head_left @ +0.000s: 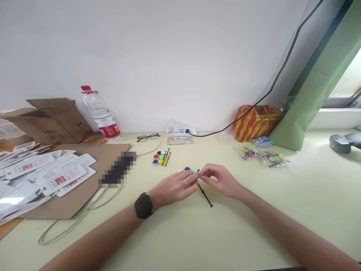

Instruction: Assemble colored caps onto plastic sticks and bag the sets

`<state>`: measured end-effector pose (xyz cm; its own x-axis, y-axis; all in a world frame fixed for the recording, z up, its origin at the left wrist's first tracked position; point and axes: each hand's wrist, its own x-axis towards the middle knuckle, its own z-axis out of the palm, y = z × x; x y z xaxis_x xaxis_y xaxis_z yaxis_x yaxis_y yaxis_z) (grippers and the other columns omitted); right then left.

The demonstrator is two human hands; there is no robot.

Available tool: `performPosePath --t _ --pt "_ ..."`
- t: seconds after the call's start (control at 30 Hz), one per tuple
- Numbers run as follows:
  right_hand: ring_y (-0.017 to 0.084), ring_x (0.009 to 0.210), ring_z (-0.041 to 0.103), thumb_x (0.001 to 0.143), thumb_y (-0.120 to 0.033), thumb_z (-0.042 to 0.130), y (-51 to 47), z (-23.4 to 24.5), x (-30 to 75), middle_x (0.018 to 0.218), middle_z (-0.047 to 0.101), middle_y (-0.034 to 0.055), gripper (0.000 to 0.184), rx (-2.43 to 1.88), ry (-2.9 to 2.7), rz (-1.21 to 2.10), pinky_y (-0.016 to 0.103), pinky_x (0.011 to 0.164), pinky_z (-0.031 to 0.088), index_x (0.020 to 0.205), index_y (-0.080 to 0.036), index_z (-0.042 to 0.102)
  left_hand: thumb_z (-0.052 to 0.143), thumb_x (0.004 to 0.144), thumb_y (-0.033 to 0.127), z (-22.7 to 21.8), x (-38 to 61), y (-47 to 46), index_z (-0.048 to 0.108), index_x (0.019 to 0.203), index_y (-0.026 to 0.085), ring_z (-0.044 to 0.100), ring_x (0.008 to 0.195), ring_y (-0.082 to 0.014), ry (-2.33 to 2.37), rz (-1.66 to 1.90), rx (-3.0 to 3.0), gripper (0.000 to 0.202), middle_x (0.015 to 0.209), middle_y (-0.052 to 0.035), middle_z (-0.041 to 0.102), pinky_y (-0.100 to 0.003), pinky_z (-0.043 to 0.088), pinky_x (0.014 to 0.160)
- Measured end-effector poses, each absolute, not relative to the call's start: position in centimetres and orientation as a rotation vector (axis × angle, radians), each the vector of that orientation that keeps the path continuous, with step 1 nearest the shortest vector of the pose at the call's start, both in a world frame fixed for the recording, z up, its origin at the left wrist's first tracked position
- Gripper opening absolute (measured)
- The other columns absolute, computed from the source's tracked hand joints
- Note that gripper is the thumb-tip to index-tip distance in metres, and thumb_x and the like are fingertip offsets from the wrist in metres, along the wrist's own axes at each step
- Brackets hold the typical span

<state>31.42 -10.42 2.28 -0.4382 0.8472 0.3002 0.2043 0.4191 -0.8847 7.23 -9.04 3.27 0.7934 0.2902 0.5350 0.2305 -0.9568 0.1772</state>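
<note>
My left hand (176,186), with a ring and a dark watch (143,206) on its wrist, is closed in a pinch over the table. Its fingertips meet those of my right hand (221,181), which pinches a small red plastic stick (204,175). A thin white piece (201,166) sticks up between the fingers. What the left fingertips grip is mostly hidden. From below the hands a black plastic stick (206,196) and a yellow stick (216,192) poke out. Just behind the left hand lie a blue disc (187,168) and a partly covered white disc (179,170).
Farther back are several coloured discs and sticks (161,157), glasses (148,137) and a power strip (180,130). Bagged plastic parts (275,159) and a striped bag (255,122) lie right. Left stand a bottle (103,116), a carton (56,122) and white tags (64,178) on cardboard.
</note>
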Motion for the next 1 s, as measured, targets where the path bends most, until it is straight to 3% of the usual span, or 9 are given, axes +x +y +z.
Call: performPosePath --t 0.33,0.53,0.67,0.83,1.0 --pt "0.02 0.081 0.063 0.095 -0.045 0.065 -10.2 2.5 31.6 0.087 0.07 0.0053 0.024 -0.91 -1.835 1.04 0.035 0.077 0.055 0.094 -0.021 0.068 0.055 0.102 0.026 3.6 7.4 -9.4 0.065 0.112 0.023 0.068 0.108 -0.0257 0.37 0.926 2.869 0.014 0.119 -0.0144 0.067 -0.044 0.059 0.095" --pt "0.018 0.078 0.06 0.095 -0.044 0.066 -10.1 2.4 31.7 0.088 0.068 0.0047 0.023 -0.905 -1.785 1.054 0.033 0.075 0.053 0.097 -0.021 0.068 0.049 0.103 0.015 3.5 7.4 -9.3 0.058 0.13 0.023 0.066 0.112 -0.0254 0.361 0.935 2.992 0.03 0.118 -0.0142 0.067 -0.044 0.059 0.095" --pt "0.016 0.076 0.057 0.096 -0.042 0.066 -10.0 2.2 31.7 0.085 0.064 0.0029 0.022 -0.892 -1.739 1.067 0.031 0.072 0.05 0.099 -0.02 0.068 0.047 0.1 0.004 3.1 7.4 -9.1 0.051 0.139 0.017 0.068 0.109 -0.0253 0.335 0.966 3.147 0.041 0.115 -0.0161 0.067 -0.043 0.062 0.088" --pt "0.016 0.076 0.057 0.097 -0.04 0.065 -10.0 2.1 31.5 0.084 0.063 0.0024 0.02 -0.871 -1.724 1.086 0.03 0.072 0.049 0.099 -0.02 0.068 0.05 0.098 0.003 2.7 7.6 -9.1 0.052 0.132 0.014 0.071 0.1 -0.0235 0.344 1.013 3.176 0.036 0.112 -0.0155 0.07 -0.036 0.064 0.079" --pt "0.017 0.077 0.057 0.098 -0.041 0.062 -10.1 1.9 31.3 0.086 0.063 0.0032 0.021 -0.882 -1.75 1.069 0.031 0.072 0.049 0.102 -0.021 0.067 0.054 0.099 0.009 2.3 7.9 -9.3 0.054 0.126 0.017 0.072 0.102 -0.0217 0.362 1.066 3.088 0.028 0.112 -0.0129 0.072 -0.034 0.063 0.085"
